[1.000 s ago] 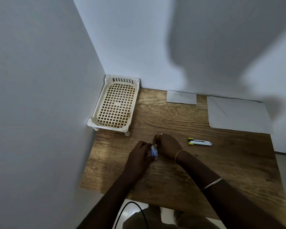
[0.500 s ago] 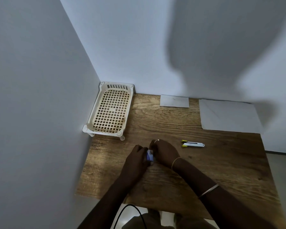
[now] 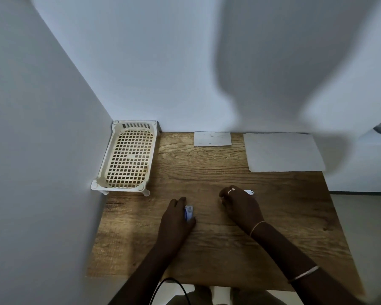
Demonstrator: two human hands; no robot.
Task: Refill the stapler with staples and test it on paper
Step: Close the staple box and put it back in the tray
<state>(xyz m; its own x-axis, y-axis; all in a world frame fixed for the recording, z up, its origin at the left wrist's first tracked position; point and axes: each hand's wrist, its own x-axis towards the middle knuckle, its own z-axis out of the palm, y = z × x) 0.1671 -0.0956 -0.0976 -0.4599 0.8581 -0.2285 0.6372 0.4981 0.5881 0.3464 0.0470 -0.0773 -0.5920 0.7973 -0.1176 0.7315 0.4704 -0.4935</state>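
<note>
My left hand (image 3: 176,221) rests on the wooden table (image 3: 207,168) and holds a small blue and white staple box (image 3: 188,213) between thumb and fingers. My right hand (image 3: 240,205) lies further right with curled fingers, on top of the white stapler (image 3: 249,192). Only the stapler's right end shows past the knuckles. Whether the fingers grip it is hidden. A large sheet of white paper (image 3: 282,151) lies at the back right, and a smaller slip of paper (image 3: 212,138) at the back middle.
A cream plastic lattice basket (image 3: 103,172) stands in the back left corner against two white walls. The table's right edge drops to the floor. A black cable (image 3: 163,285) hangs below the front edge.
My hands were together on the staple box. They have come apart: the left keeps the box, the right has moved right onto the stapler. The view has shifted slightly.
</note>
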